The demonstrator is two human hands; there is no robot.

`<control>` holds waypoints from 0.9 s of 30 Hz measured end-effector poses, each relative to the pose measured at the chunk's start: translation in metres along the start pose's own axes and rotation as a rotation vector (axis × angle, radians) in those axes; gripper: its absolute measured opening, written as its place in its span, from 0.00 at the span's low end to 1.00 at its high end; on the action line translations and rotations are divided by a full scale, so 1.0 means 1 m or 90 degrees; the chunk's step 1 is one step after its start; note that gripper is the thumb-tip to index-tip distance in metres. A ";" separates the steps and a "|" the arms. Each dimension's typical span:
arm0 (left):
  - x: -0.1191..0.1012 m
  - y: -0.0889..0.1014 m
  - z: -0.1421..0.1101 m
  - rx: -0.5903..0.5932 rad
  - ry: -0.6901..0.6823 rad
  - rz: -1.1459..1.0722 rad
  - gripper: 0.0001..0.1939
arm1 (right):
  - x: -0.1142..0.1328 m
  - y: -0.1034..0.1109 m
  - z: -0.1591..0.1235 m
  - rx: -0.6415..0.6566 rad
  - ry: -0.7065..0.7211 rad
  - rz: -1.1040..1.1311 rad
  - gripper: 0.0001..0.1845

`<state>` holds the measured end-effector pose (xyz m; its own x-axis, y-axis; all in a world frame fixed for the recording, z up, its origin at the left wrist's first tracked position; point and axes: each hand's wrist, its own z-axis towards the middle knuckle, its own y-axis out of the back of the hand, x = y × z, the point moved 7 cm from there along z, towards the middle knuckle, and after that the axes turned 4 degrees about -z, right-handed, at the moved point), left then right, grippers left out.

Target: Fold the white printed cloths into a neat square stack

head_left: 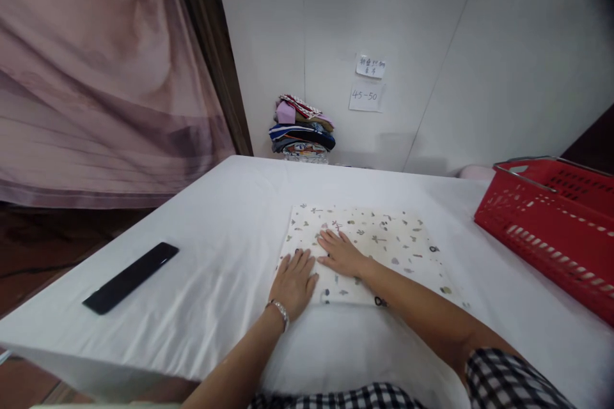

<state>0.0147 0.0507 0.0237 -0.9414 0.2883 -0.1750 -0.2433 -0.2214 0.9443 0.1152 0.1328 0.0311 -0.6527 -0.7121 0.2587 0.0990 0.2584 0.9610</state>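
Observation:
A folded cream cloth (384, 239) with small printed motifs lies flat on the white-covered table (215, 217). My left hand (293, 281) rests palm down on the cloth's near left corner, fingers stretched out, a bracelet at the wrist. My right hand (339, 252) lies flat just beside it on the cloth's left part, fingers spread toward the left edge. Neither hand holds anything.
A black flat bar-shaped object (130, 277) lies on the table at the left. A red plastic basket (551, 223) stands at the right edge. A stack of folded clothes (302, 128) sits against the far wall under two paper notes (368, 83). A pink curtain (96, 77) hangs at left.

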 end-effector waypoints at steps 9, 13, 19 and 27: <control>0.001 -0.003 0.000 0.018 0.004 0.004 0.22 | -0.020 0.020 0.063 -0.056 -0.086 -0.026 0.36; 0.001 -0.003 -0.001 0.009 0.006 -0.003 0.22 | -0.035 0.006 0.079 -0.031 -0.105 -0.024 0.37; 0.001 -0.003 -0.001 0.007 0.006 -0.004 0.22 | -0.032 0.011 0.089 -0.049 -0.115 0.002 0.37; 0.002 0.000 0.001 0.002 -0.001 0.018 0.21 | -0.020 0.014 0.070 -0.036 -0.112 0.022 0.35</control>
<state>0.0129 0.0519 0.0236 -0.9477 0.2831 -0.1473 -0.2154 -0.2267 0.9499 0.0775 0.1965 0.0326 -0.7687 -0.5771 0.2757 0.1624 0.2408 0.9569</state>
